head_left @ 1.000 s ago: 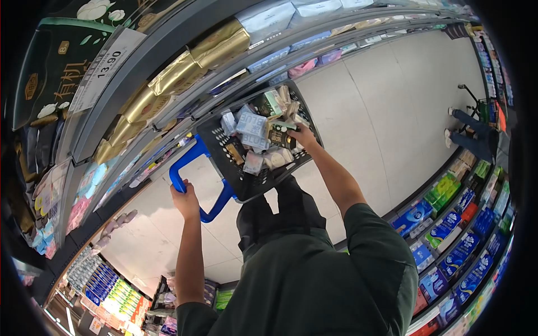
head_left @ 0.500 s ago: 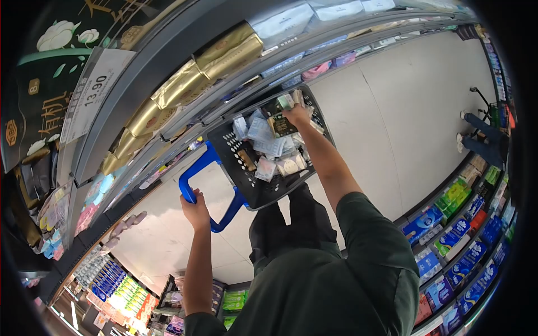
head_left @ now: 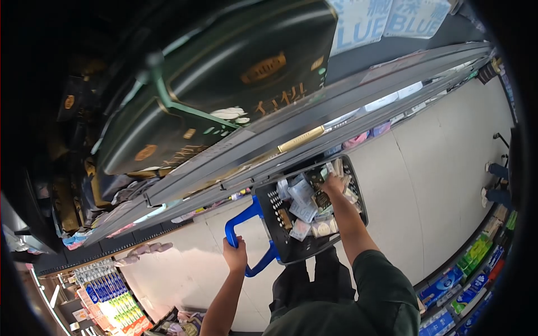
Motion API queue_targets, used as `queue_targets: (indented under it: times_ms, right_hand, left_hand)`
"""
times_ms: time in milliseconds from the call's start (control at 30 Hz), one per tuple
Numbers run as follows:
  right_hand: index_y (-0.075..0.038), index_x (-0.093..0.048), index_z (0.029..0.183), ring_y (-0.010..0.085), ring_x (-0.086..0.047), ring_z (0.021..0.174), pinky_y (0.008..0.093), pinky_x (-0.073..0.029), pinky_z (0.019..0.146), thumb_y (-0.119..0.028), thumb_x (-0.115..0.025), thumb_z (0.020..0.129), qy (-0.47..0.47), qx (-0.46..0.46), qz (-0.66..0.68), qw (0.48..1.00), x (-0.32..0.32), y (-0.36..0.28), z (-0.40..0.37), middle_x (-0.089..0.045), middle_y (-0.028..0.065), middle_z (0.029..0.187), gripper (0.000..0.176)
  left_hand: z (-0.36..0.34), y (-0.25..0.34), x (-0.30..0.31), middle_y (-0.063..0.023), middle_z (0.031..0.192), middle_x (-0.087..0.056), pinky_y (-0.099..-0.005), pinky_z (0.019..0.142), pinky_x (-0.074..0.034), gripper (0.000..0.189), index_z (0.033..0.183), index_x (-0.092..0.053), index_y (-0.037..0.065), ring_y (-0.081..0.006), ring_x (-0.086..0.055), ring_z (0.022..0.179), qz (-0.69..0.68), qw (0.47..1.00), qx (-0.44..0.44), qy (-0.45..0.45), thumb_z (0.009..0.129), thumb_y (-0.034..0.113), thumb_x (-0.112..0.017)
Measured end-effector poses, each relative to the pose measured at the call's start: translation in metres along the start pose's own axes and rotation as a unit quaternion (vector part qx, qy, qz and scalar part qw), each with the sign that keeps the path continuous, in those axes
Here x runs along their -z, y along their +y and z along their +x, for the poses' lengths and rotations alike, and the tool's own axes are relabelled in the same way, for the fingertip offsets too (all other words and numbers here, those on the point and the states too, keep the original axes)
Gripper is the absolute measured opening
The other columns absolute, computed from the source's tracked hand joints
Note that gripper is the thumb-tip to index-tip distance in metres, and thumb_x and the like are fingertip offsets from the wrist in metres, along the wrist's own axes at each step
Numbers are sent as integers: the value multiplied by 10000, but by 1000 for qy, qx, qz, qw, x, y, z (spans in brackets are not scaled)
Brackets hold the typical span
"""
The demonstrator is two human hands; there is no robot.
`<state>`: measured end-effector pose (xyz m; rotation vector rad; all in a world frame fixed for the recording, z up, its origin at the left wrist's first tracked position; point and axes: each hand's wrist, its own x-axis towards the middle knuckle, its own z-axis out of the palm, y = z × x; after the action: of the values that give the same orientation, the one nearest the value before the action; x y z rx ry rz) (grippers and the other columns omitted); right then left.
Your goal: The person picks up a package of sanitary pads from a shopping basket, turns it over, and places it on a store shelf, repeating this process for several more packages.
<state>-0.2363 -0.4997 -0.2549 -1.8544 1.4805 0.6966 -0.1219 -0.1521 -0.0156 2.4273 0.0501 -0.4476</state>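
Note:
A dark grey basket (head_left: pixel 274 224) filled with small packages hangs in front of my legs. My left hand (head_left: pixel 235 255) is wrapped round its blue handle (head_left: pixel 230 229). Inside the basket, at its upper right, my right hand (head_left: pixel 333 185) reaches down onto a dark green package (head_left: pixel 321 200); its fingertips are partly hidden, so what they grip is unclear. Blue-and-white packets (head_left: pixel 301 193) lie left of that hand. Pale packs, one of them a round-patterned pack (head_left: pixel 324 227), lie below it.
A shelf with large dark green packages (head_left: pixel 252 67) and pale blue packets (head_left: pixel 361 25) runs close along the top. Stocked shelves (head_left: pixel 448 285) stand at lower right. Another person's legs (head_left: pixel 497 185) are at the far right. Pale floor (head_left: pixel 392 224) lies between the shelves.
The view has shifted up and left, so the basket and both hands appear lower and further right. The dark green shelf packages look much larger. My left hand still holds the handle.

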Motion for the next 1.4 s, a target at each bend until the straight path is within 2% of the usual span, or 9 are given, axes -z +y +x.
queue_targets:
  times_ms: [433, 533, 600, 667, 867, 1067, 1133, 1267, 1400]
  right_hand:
    - [-19, -537, 1188, 358, -621, 1062, 435, -487, 910, -412, -775, 657, 72, -29, 143, 987, -21, 99, -26, -642, 220, 1127, 702]
    - [-9, -595, 1119, 333, -659, 952, 416, -506, 840, -313, -777, 693, 86, 24, 214, 973, -30, 126, -40, -681, 177, 1021, 554]
    - [-32, -623, 1091, 249, -658, 885, 376, -516, 789, -203, -754, 740, 1, 167, 495, 853, -49, 142, -43, -684, 111, 970, 412]
    - [-40, -596, 1133, 204, -646, 850, 355, -527, 749, -78, -714, 775, -77, 117, 587, 797, 1, 104, -129, -667, 75, 969, 379]
    - [-66, -561, 1161, 191, -660, 881, 353, -548, 773, -122, -703, 834, -212, 122, 629, 737, 17, 43, -219, -662, 79, 1035, 362]
    - [-57, -535, 1132, 172, -645, 892, 342, -539, 790, -129, -689, 845, -226, 204, 592, 746, 33, 14, -287, -640, 50, 1012, 334]
    - [-52, -537, 1118, 172, -639, 896, 346, -536, 795, -150, -713, 824, -204, 193, 573, 770, 39, 23, -308, -635, 51, 1009, 356]
    - [-51, -530, 1172, 157, -615, 958, 323, -504, 834, -157, -706, 831, -213, 231, 579, 752, 45, 44, -334, -623, 48, 1058, 398]
    - [-50, -509, 1264, 156, -604, 992, 309, -490, 859, -185, -739, 813, -195, 260, 566, 757, 53, 57, -364, -620, 45, 1114, 524]
  left_hand:
    - [1, 3, 0, -143, 847, -697, -411, 746, -522, 200, 961, -586, 44, -336, -679, 807, 19, 999, -44, 14, 780, 121, -622]
    - [3, 1, -2, -146, 840, -695, -418, 745, -524, 204, 956, -587, 42, -343, -677, 809, 12, 999, -51, 12, 779, 136, -628]
    - [4, -2, -4, -153, 848, -691, -430, 751, -522, 229, 975, -583, 44, -355, -672, 814, 17, 998, -61, 10, 777, 147, -633]
    - [9, -7, -6, -161, 856, -687, -442, 757, -521, 254, 994, -578, 46, -367, -668, 819, 20, 997, -69, 10, 775, 159, -638]
    - [1, 6, -3, -225, 1214, -540, -476, 898, -456, 489, 1171, -485, 45, -401, -553, 1098, 28, 996, -81, 8, 745, 192, -677]
    - [-28, 23, 14, -220, 1258, -490, -481, 1030, -342, 585, 1265, -440, 8, -415, -430, 1209, 36, 909, -391, 139, 761, 173, -687]
    - [-52, 32, 18, -221, 1230, -509, -471, 1013, -365, 517, 1248, -461, -1, -411, -459, 1184, -106, 901, -419, 45, 803, 166, -666]
    - [-82, 27, -12, -155, 1204, -550, -336, 933, -438, 542, 1254, -476, -8, -240, -531, 1132, -417, 842, -156, -305, 861, 291, -700]
    - [-113, 47, 5, -142, 1216, -536, -330, 945, -429, 653, 1284, -453, -13, -216, -516, 1126, -347, 855, -155, -352, 806, 317, -751]
